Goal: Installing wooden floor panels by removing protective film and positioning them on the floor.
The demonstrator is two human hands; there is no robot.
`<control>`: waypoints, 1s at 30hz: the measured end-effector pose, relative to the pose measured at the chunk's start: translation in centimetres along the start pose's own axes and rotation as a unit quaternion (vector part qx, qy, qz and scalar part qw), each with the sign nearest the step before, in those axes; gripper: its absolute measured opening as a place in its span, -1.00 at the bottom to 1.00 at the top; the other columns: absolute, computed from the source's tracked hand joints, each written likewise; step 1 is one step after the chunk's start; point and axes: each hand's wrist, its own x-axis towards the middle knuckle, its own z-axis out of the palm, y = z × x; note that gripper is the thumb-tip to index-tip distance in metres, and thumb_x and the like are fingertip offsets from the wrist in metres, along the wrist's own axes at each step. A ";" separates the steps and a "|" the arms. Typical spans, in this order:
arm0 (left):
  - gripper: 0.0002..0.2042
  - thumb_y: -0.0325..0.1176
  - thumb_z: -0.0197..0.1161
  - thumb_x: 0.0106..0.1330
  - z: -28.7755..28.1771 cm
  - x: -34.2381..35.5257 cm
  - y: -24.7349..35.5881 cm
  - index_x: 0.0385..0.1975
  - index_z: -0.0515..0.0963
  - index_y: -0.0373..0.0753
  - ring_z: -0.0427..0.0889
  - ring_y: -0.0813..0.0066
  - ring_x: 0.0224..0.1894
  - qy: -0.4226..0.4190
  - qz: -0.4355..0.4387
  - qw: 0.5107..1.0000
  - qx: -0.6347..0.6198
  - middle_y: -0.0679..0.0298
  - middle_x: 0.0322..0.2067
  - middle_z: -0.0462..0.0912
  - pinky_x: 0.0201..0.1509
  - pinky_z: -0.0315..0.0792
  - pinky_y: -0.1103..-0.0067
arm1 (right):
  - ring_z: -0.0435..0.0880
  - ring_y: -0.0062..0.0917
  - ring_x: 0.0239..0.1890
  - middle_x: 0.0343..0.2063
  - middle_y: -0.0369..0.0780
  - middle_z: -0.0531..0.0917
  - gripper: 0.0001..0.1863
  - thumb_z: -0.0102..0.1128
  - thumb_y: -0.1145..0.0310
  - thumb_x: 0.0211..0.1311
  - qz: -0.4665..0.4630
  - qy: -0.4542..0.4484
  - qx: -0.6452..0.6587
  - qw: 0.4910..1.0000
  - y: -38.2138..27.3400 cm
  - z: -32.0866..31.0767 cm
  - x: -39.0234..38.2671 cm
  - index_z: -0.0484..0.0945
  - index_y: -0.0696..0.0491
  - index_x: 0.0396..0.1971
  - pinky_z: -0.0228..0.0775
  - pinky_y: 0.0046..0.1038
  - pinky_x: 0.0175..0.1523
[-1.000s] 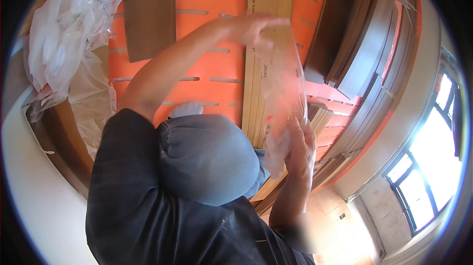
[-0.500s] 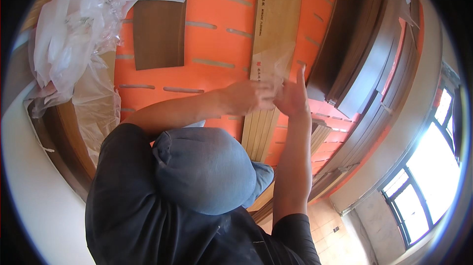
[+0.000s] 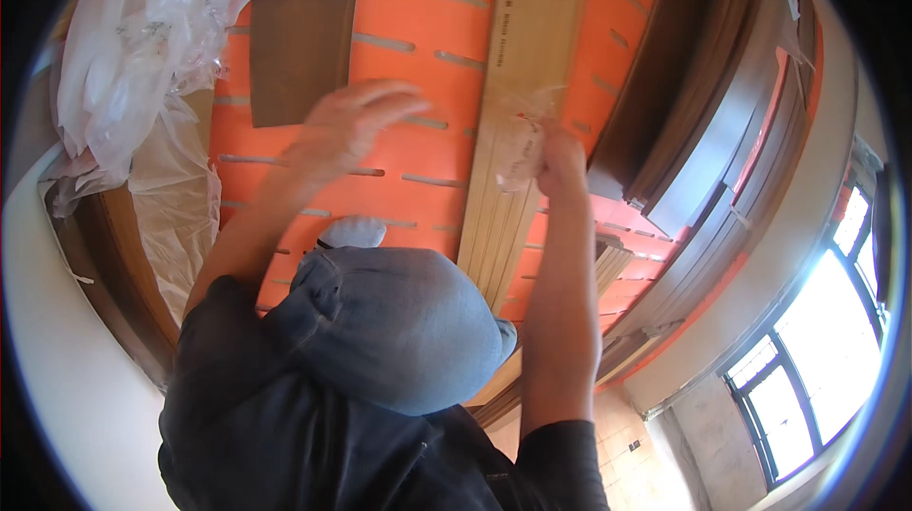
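My right hand is closed on a small clear plastic bag, thin and crumpled with a little red on it. It hangs over the light tan wooden board, which has printing along one edge and grooves at its near end. My left hand is over the orange underlay, with its fingers stretched out to the right, somewhat blurred and holding nothing. Just beyond that hand lies a dark brown plank.
Crumpled white plastic sheeting is heaped at the far left. Dark brown boards are stacked along the right, with a pale wall and a bright window beyond. My bent knee is in the middle foreground.
My hands were close together over the tan board and have moved apart. The left has swung left toward the dark plank; the right stays over the board with the plastic bag.
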 end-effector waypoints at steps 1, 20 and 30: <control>-0.70 -0.39 0.31 0.27 0.4 -0.9 0.0 0.00 0.70 -0.02 0.67 0.22 0.01 0.001 0.000 1.000 0.004 0.30 -0.11 0.70 0.21 0.52 0.37 | 0.69 -0.47 -0.35 -0.34 -0.17 0.69 -0.64 0.13 0.21 0.44 0.001 -0.001 0.045 0.999 -0.7 -0.8 0.2 0.60 0.27 -0.13 0.55 -0.32 -0.24; -0.74 -0.11 0.05 0.49 31.2 4.7 -6.4 -0.42 0.55 -0.04 0.60 0.40 -0.43 -0.025 0.347 0.937 0.030 0.33 -0.50 0.64 -0.34 0.47 0.44 | 0.53 -0.37 -0.44 -0.50 -0.05 0.63 -0.57 0.08 0.15 0.40 -0.177 0.013 -0.170 0.969 -2.3 4.2 -4.4 0.63 0.29 -0.30 0.39 -0.23 -0.26; -0.75 -0.21 0.10 0.44 20.6 8.9 4.4 -0.46 0.65 -0.06 0.68 0.33 -0.22 -0.146 0.469 0.809 0.322 0.30 -0.38 0.74 -0.12 0.54 0.34 | 0.57 -0.09 -0.39 -0.44 0.11 0.62 -0.53 0.01 0.11 0.47 -0.226 0.078 -0.258 0.936 -6.0 2.6 -9.4 0.57 0.29 -0.37 0.42 -0.13 -0.17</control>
